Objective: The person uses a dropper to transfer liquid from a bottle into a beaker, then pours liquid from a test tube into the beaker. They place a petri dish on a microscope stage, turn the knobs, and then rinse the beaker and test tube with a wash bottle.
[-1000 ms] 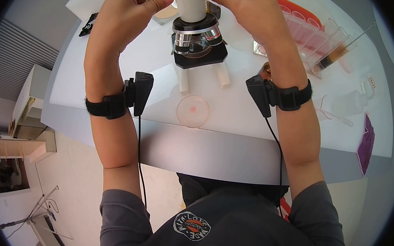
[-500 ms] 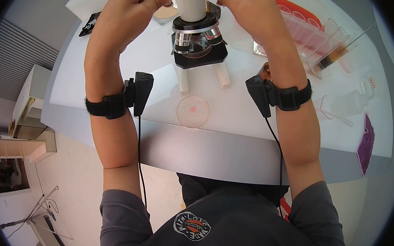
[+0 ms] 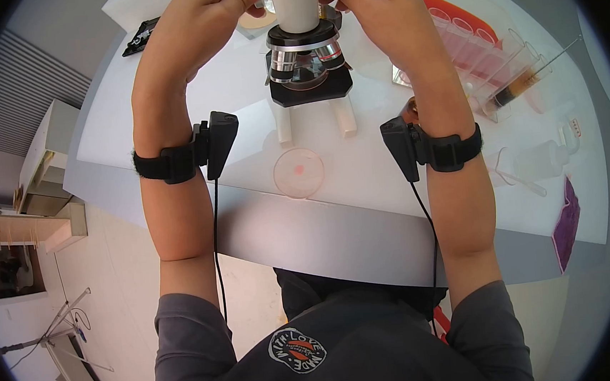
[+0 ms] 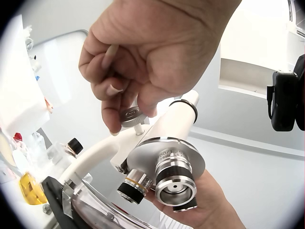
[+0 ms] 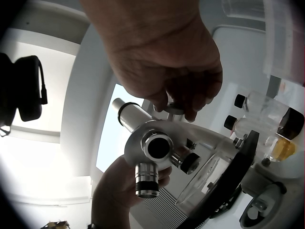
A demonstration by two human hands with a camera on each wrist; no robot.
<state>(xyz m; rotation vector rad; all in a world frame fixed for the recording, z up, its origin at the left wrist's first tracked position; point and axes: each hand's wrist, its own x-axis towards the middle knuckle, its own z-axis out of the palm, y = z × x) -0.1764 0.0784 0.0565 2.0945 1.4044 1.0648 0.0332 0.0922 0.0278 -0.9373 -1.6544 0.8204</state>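
A white microscope (image 3: pixel 296 8) stands on the table, its black stage (image 3: pixel 311 92) below a ring of metal objective lenses (image 3: pixel 330 54). My left hand (image 3: pixel 189 38) pinches the grey focus knob (image 4: pixel 132 116) on the left side of the microscope between thumb and fingers. On the opposite side, the matching knob (image 5: pixel 174 109) is gripped by my right hand (image 3: pixel 392 22), whose curled fingers partly cover it. In the head view the tube's top is cut off by the frame. A clear round dish (image 3: pixel 312 184) with a pink spot lies in front of the microscope's feet.
To the right stand a pink rack (image 3: pixel 470 52) with tubes, an orange-red tray (image 3: pixel 441 9) and a clear plastic bottle (image 3: pixel 542 159). A purple cloth (image 3: pixel 567 226) lies near the right edge. A black packet (image 3: pixel 140 39) is at the far left.
Both thumbs have shifted slightly away from the body along the focus knobs, and the fingers have moved a little. The microscope and the dish stay in place.
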